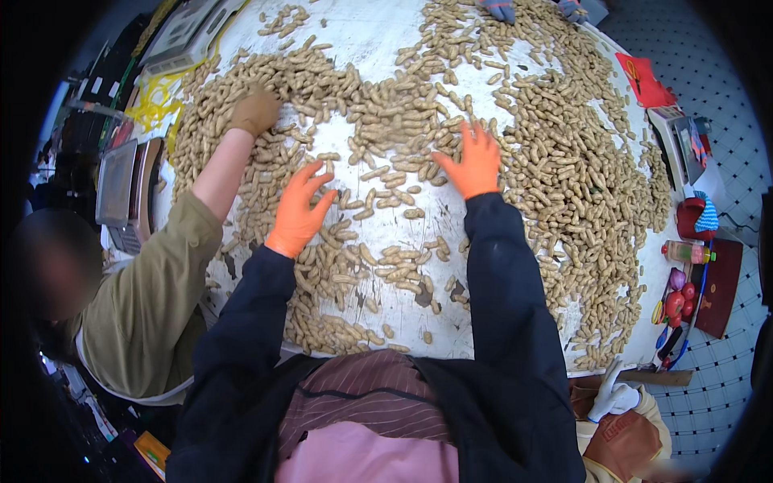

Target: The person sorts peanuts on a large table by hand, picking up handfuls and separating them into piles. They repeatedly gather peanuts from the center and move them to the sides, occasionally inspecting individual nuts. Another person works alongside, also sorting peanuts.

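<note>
Unshelled peanuts lie in heaps and loose scatterings over a worn white tabletop. My left hand, in an orange glove, hovers at or just above the peanuts left of the middle, its fingers apart and nothing in it. Farther right my right hand, gloved the same way, has spread fingers at the lower edge of a peanut band that runs across the table. Whether its fingertips touch the peanuts I cannot tell. Some peanuts between the hands look blurred.
A co-worker's gloved hand reaches into the peanuts at the left. Other gloved hands are at the far edge; a white-gloved person is at lower right. Scales stand left; a bottle and a red cloth lie right.
</note>
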Demonstrator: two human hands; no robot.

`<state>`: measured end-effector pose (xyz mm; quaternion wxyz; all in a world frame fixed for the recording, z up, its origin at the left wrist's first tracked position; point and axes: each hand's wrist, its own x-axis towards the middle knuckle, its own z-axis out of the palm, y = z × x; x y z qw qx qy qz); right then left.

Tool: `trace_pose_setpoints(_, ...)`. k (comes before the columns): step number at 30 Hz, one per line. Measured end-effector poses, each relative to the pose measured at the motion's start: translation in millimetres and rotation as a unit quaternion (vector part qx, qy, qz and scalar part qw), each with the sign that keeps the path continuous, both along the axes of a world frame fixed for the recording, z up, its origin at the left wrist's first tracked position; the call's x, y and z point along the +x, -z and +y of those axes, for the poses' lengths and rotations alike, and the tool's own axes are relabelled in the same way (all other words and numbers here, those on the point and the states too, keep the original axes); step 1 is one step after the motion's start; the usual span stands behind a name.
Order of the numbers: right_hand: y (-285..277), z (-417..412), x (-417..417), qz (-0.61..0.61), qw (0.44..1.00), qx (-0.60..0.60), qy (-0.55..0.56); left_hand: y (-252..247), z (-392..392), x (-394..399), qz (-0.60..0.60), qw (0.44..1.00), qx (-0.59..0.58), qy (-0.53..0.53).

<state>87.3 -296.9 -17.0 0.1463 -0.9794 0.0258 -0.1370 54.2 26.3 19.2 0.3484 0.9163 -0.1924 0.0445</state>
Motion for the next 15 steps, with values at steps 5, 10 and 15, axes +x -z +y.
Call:
trace_pose_setpoints(5, 27.4, 63.9, 25.1, 0.060, 0.996, 0.060, 0.040, -22.1, -62.5, 44.5, -0.025, 0.993, -0.112, 0.033)
trace_pose_setpoints(10, 13.0, 190.0, -22.8, 0.155, 0.970, 0.004, -0.190, -9.5, -103.8, 127.6, -0.025, 0.990, 0.036, 0.134)
trace_pose_setpoints(15, -5.0, 137.9, -43.9, 0.095, 0.905, 0.256, -0.325, 30.3, -79.3, 166.2, -0.074, 0.935, 0.312, 0.150)
